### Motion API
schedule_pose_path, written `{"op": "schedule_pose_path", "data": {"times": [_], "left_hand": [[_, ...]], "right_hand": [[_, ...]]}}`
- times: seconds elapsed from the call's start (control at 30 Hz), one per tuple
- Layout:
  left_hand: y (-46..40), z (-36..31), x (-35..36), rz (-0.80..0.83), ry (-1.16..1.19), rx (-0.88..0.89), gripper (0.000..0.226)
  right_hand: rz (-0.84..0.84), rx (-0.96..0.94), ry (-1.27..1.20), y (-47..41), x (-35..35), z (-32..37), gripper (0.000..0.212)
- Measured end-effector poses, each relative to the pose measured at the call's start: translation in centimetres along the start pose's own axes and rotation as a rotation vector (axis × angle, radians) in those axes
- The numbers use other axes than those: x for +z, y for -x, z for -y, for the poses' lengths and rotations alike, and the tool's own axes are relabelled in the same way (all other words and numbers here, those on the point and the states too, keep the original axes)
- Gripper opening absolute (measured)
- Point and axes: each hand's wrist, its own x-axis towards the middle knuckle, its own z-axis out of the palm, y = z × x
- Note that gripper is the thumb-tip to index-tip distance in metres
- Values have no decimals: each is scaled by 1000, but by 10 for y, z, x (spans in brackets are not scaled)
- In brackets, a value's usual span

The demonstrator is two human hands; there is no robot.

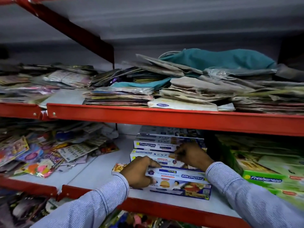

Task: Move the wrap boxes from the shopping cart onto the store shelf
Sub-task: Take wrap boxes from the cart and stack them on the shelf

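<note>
Several blue-and-white Freshwrapp wrap boxes lie in a row running back on the white lower shelf (92, 171). The front wrap box (181, 183) lies upside down near the shelf's red front edge. My left hand (138, 173) grips its left end. My right hand (192, 153) rests with curled fingers on the wrap box behind it (164, 159), over the right part of the stack. A third wrap box (148, 144) sits further back. The shopping cart is out of view.
Green Freshwrapp boxes (269, 178) crowd the right of the lower shelf. Loose colourful packets (41, 155) lie at its left. The upper shelf's red edge (164, 117) hangs low above the boxes, loaded with paper bags and a teal cloth (218, 60).
</note>
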Motion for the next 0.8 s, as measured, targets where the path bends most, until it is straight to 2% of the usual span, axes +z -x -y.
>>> {"op": "schedule_pose_path", "data": {"times": [0.1,0.23,0.3,0.47,0.63,0.73,0.8], "left_hand": [[-16,-3,-1,-17,18,1,59],[-39,-5,4,-98,5,3,54],[-46,-5,11,-141,-29,27,52],[-48,4,33,-235,-193,61,51],[-45,6,41,-267,-256,104,43],[-35,3,48,-269,-372,90,48],[-27,2,52,-287,-454,59,57]], "right_hand": [[13,-14,-40,7,-23,4,22],[246,-46,36,21,-39,9,34],[306,-31,82,28,-36,8,38],[240,7,105,35,-23,1,47],[185,22,129,39,-10,-2,32],[118,0,166,51,-5,0,24],[62,-34,253,58,0,-1,31]]}}
